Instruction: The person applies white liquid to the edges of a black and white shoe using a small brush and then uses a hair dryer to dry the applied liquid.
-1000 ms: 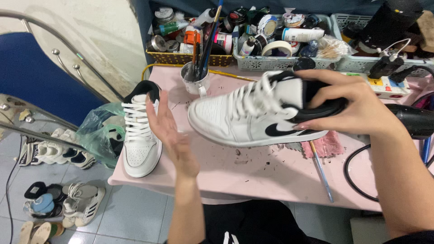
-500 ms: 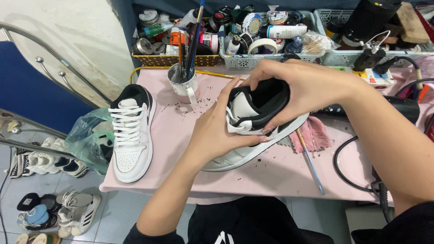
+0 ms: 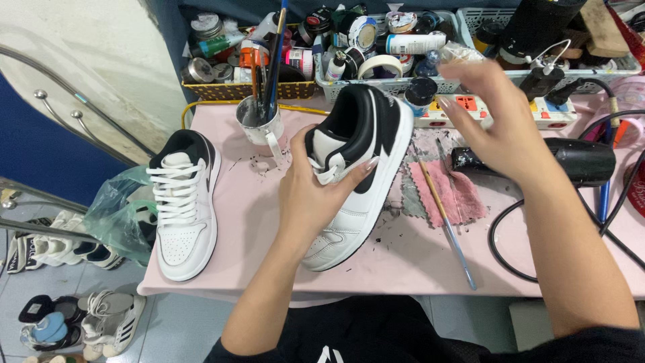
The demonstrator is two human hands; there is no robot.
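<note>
Over the pink table (image 3: 403, 265), left hand (image 3: 316, 195) fingers clamp the sneaker (image 3: 359, 175), toe toward the person; right hand (image 3: 494, 124) seemingly spread.

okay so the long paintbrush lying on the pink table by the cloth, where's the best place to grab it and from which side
Probably mid-handle on the paintbrush, from above: it lies flat and the thin shaft is bare there, below the pink cloth and clear of the black cable. The right hand hovers nearest.
</note>
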